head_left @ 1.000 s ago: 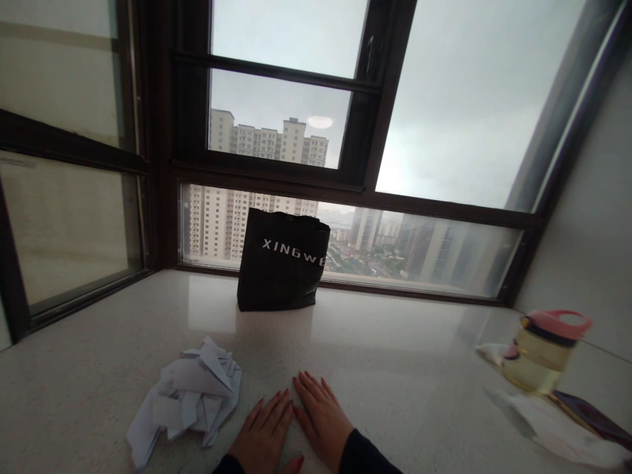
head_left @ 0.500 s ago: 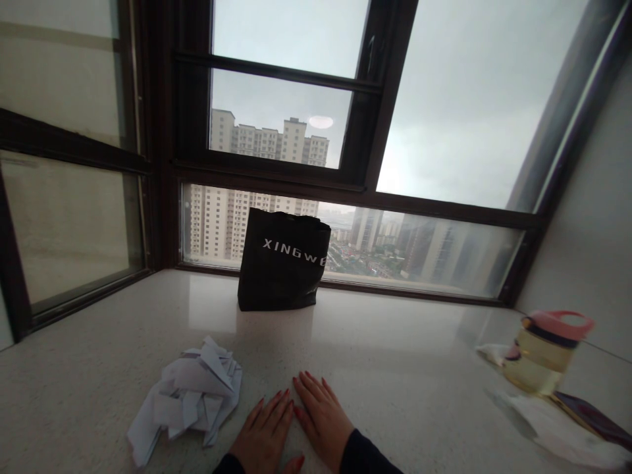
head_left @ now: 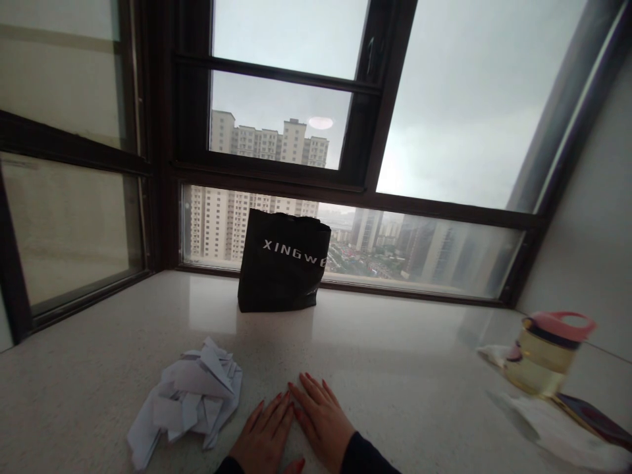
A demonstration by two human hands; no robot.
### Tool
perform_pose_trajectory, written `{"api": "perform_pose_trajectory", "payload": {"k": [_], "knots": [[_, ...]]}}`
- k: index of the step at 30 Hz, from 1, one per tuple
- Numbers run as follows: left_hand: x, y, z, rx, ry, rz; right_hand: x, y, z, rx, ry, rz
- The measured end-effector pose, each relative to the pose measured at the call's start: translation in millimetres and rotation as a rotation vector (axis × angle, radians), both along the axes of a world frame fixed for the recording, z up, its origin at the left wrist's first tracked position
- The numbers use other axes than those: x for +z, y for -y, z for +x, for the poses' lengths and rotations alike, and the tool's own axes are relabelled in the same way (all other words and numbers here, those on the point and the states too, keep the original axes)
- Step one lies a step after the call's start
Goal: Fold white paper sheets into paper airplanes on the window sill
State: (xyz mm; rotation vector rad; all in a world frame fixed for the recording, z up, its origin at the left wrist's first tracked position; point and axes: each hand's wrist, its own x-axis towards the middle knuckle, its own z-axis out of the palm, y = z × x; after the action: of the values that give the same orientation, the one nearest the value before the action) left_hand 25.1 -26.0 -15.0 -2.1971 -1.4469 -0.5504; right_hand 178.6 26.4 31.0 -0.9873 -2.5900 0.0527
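My left hand lies flat on the pale speckled windowsill, fingers stretched forward and holding nothing. Close beside it rests my right hand, also flat and empty, its fingertips meeting those of the left. Both hands have red nails and dark sleeves. Just left of my left hand is a loose heap of folded white paper. Beyond the hands, against the window, a black bag with white lettering stands upright; its right side cuts off the end of the lettering.
At the right stands a yellowish bottle with a pink lid. A dark flat object, perhaps a phone, and a crumpled white tissue or wrapper lie in front of it. Dark window frames border the sill, with tall buildings outside.
The fingers of my right hand have shifted slightly left, toward the left fingertips. The paper, bag and bottle have stayed in place.
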Motion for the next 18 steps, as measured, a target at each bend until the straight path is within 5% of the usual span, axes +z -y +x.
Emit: {"api": "perform_pose_trajectory", "payload": {"k": [18], "knots": [[6.5, 0.2, -0.9, 0.020, -0.094, 0.110, 5.8, 1.4, -0.8, 0.000, 0.056, -0.028]]}}
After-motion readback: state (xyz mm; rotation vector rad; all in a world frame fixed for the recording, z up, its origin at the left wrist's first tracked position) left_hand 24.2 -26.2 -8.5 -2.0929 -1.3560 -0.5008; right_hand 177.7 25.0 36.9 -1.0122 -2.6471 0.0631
